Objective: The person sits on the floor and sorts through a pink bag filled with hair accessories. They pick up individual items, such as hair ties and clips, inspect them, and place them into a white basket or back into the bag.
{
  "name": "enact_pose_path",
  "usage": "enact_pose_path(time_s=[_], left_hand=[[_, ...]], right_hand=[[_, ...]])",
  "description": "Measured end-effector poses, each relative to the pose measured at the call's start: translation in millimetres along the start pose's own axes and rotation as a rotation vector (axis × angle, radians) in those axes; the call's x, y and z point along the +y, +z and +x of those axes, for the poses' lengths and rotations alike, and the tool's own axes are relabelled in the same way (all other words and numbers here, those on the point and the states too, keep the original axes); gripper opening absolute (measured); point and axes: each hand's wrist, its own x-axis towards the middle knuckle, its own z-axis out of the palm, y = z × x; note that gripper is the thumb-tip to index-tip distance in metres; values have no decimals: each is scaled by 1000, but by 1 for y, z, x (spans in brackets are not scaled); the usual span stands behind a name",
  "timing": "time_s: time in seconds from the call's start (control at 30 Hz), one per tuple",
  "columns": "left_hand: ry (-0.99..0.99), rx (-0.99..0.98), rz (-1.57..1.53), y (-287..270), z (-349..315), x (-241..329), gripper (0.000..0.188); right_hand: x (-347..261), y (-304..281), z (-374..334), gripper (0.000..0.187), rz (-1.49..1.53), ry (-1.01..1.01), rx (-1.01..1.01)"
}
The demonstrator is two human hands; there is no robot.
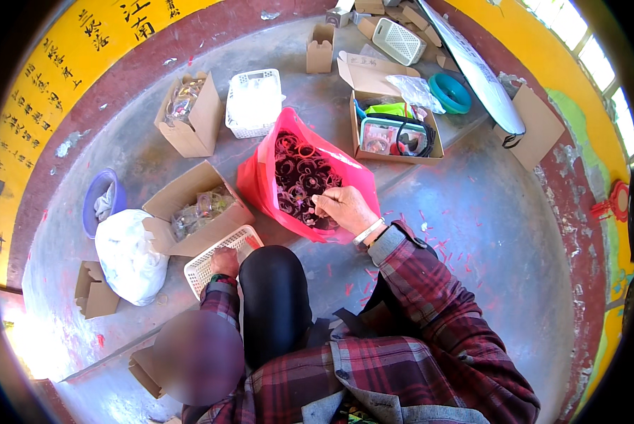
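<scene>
A red plastic bag (pixel 260 166) stands wide on the floor in front of my knees, filled with many small dark ring-shaped pieces (pixel 299 169). Over its right side is my right hand (pixel 348 210), thumb and fingers pinched together just above the rings; whatever is between the fingertips is too small to make out. My left hand (pixel 225 262) reaches into a cream slotted plastic basket (pixel 202 267) beside my left knee. Its fingers point down and are hidden from view. A small red piece (pixel 252 242) shows at the basket's far right end.
Left of the bag, an open carton (pixel 190 185) holds clear plastic packets, beside a stuffed white bag (pixel 133 254) and purple basin (pixel 105 201). Beyond are another carton (pixel 202 120), a white basket (pixel 253 106) and a filled box (pixel 398 157). Red scraps (pixel 437 247) litter the floor.
</scene>
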Motion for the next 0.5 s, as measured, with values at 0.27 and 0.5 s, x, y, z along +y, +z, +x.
enact_pose_path(time_s=[0.27, 0.5], left_hand=[[-76, 35, -40, 8, -5, 1, 22], [10, 160, -267, -52, -25, 5, 21]], right_hand=[[0, 0, -1, 33, -41, -30, 18], [10, 2, -1, 34, -59, -48, 32]])
